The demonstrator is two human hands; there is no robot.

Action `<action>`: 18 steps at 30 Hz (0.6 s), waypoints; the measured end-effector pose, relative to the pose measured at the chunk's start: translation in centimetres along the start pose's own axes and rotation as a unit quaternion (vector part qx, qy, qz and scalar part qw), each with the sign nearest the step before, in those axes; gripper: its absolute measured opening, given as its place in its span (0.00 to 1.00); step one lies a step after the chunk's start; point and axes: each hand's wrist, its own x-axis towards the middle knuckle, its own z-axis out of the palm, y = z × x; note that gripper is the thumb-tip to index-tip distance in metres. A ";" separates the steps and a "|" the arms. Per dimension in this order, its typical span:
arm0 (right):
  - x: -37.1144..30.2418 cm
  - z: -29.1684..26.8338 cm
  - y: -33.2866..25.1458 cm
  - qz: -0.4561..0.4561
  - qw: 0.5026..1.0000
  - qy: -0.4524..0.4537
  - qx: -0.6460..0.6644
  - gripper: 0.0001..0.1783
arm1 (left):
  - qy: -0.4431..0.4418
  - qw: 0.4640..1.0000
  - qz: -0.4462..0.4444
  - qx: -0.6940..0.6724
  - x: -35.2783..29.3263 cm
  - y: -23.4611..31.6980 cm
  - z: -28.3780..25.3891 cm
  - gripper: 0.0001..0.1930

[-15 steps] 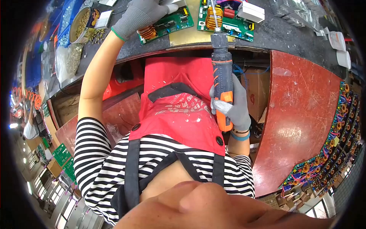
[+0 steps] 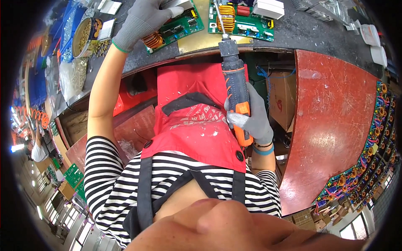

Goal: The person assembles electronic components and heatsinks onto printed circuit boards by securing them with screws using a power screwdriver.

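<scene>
your gloves (image 2: 257, 121) are grey, your apron (image 2: 178, 142) red, your shirt (image 2: 102, 167) striped black and white; your power screwdriver (image 2: 236, 85) is black and orange, the circuit boards (image 2: 180, 31) green, the desk (image 2: 310, 37) dark grey.

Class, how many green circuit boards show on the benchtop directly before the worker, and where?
2: the left board, partly hidden by the left hand; and the right board, partly covered by the driver. More may lie past the top edge.

Electronics workshop with circuit boards (image 2: 243, 23)
</scene>
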 end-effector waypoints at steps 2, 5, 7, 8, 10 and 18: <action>0.1 0.2 0.1 0.010 1.000 0.002 0.026 0.34 | -0.017 1.000 -0.015 0.001 0.1 0.0 -0.1 0.25; 0.4 0.8 0.2 -0.013 1.000 -0.011 0.012 0.32 | -0.010 1.000 0.013 0.004 0.1 0.1 -0.2 0.25; 0.5 1.0 -0.1 0.014 0.999 -0.029 0.028 0.32 | -0.008 0.999 0.027 0.035 0.0 -1.2 0.3 0.25; 0.5 1.1 -0.1 0.039 0.997 -0.045 0.044 0.33 | -0.003 0.997 0.045 0.066 -0.2 -1.7 0.5 0.26; 0.7 1.1 0.2 0.043 0.996 -0.056 0.053 0.33 | -0.015 0.996 0.049 0.075 -0.3 -2.1 0.6 0.27; 0.7 1.5 0.4 0.035 0.987 -0.061 0.148 0.29 | 0.014 0.978 0.073 0.195 -0.8 0.2 1.7 0.32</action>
